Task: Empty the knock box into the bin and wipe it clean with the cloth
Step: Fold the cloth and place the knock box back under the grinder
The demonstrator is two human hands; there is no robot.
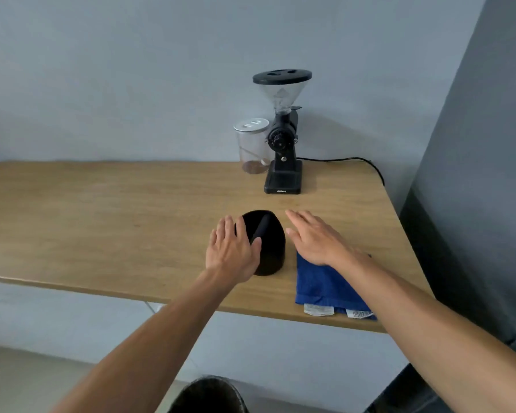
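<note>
A black round knock box (270, 244) with a bar across its mouth stands on the wooden table (116, 222). My left hand (233, 248) lies against its left side with fingers spread, the thumb on its rim. My right hand (313, 236) hovers open just right of the box, above the far end of a folded blue cloth (325, 283). The cloth lies flat at the table's front edge, its white labels showing. A dark bin (209, 394) sits on the floor below, at the bottom edge of the view.
A black coffee grinder (283, 135) with a clear hopper stands at the back of the table, a lidded glass jar (252, 147) with some grounds beside it. Its black cord (355, 160) runs off the right edge. A grey wall panel (474, 204) rises on the right.
</note>
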